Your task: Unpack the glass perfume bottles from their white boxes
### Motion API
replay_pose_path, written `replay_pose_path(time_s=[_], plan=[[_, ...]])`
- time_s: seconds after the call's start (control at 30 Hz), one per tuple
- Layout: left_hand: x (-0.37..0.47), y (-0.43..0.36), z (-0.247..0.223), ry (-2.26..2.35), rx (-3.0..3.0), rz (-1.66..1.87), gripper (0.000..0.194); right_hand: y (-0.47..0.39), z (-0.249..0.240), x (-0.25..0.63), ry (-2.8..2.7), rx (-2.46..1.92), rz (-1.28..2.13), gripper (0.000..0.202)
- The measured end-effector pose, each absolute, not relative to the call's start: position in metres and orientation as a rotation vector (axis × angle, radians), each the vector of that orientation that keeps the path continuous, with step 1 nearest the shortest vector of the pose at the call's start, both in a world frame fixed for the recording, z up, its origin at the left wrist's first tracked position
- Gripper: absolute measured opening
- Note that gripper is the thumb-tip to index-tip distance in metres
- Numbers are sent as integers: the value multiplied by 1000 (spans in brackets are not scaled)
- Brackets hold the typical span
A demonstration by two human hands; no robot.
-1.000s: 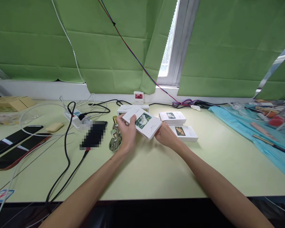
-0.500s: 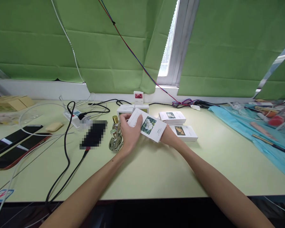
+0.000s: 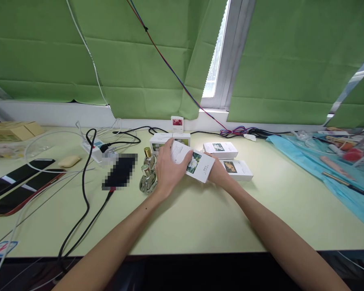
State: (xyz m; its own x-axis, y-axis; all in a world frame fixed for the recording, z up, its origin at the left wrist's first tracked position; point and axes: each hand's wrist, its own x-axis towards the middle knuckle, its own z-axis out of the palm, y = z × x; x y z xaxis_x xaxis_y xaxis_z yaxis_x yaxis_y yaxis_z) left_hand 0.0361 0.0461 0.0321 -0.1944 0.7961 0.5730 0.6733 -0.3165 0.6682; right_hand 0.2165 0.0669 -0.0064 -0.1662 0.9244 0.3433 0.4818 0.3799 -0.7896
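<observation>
A white cardboard box (image 3: 206, 165) with a white-flower picture is held tilted above the table. My left hand (image 3: 170, 167) is closed round its left end, the thumb lying across its face and fingers over the upper edge. My right hand (image 3: 219, 170) grips the right end from behind and beneath; most of its fingers are hidden by the box. Just left of my left hand stand two glass perfume bottles, one with a gold cap (image 3: 147, 152), one with a greenish cap (image 3: 145, 169). Beyond it, two white boxes (image 3: 160, 136) stand side by side, partly covered.
Two white boxes, one with a white flower (image 3: 221, 150) and one with a yellowish picture (image 3: 239, 171), lie right of my hands. A small box (image 3: 177, 124) stands by the wall. Left are a power strip (image 3: 94, 150), black cables and phones (image 3: 24, 190); right, a blue sheet (image 3: 330, 169) with clutter.
My left hand has shifted slightly right along the box, and its fingers have come up over the top edge. The box has turned a little and moved slightly right.
</observation>
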Motion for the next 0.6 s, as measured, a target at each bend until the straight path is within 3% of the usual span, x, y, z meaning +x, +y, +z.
replay_pose_path(time_s=[0.3,0.6], plan=[[37,37,39,1819,2056,1173,68,62,8,213,-1951,-1263,602,8],[36,37,35,1833,2213,1140,54,59,15,210,-2138,-1376,329,10]])
